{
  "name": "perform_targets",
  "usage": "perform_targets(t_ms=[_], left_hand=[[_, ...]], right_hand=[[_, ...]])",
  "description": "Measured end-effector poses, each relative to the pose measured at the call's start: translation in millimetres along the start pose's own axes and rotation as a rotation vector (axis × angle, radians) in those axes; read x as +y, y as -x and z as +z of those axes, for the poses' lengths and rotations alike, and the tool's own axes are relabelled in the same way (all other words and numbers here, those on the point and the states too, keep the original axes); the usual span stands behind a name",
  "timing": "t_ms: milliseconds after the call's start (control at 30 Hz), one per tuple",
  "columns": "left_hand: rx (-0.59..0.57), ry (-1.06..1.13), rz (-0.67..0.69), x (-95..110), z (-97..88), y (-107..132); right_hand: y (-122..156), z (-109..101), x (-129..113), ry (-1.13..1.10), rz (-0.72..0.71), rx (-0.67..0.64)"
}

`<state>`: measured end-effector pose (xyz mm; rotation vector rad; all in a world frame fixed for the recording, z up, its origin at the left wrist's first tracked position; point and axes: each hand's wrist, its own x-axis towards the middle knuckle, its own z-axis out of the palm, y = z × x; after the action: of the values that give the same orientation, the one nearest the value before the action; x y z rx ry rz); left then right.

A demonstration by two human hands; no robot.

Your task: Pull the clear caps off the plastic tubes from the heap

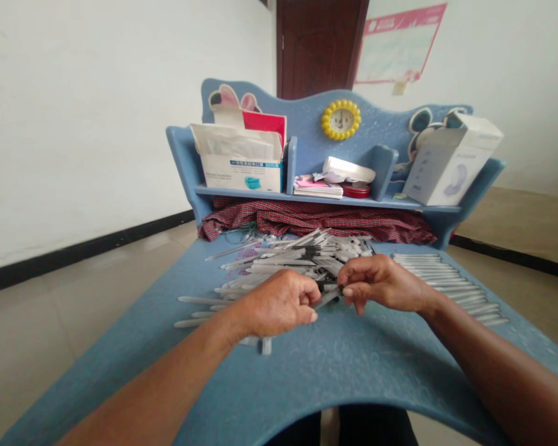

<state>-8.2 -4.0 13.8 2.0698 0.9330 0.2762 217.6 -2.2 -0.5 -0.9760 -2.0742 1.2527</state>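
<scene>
Between my hands is a pen (327,298) with a translucent barrel, held at a slant low over the desk. My left hand (279,303) is closed around its left end, which the fingers hide. My right hand (385,285) pinches the pen's dark right end between thumb and forefinger; I cannot make out whether that dark part is a tip or a cap. Just behind my hands lies a loose pile of pens (279,261) with clear barrels and black parts. To the right of my right hand, several pens (451,286) are laid side by side in a row.
The blue desk (260,396) has a curved front edge and a raised shelf (242,193) at the back. On the shelf stand a mask box (242,161), a yellow clock (341,120) and a white box (453,161). Checked cloth (316,218) lies bunched beneath it.
</scene>
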Motion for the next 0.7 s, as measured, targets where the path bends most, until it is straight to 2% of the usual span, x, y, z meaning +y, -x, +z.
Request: perform_targets(t_ms=[133,300,433,600,700], left_hand=[[0.003,-0.019,-0.006,-0.7,0.3,-0.5],[0.008,-0.037,0.002,-1.1,0.4,-0.7],[0.011,-0.053,0.002,-0.2,0.6,-0.3],[0.012,-0.052,0.003,-0.4,1.0,-0.5],[0.012,-0.050,0.004,-0.8,1.0,-1.0]], right_hand=[[-0.4,0.9,0.1,0.153,0.007,-0.013],[0.1,0.0,0.2,0.071,0.018,-0.028],[0.1,0.4,-0.5,0.163,0.012,-0.048],[-0.4,0.9,-0.5,0.090,0.012,-0.033],[-0.2,0.6,0.0,0.150,0.014,-0.050]])
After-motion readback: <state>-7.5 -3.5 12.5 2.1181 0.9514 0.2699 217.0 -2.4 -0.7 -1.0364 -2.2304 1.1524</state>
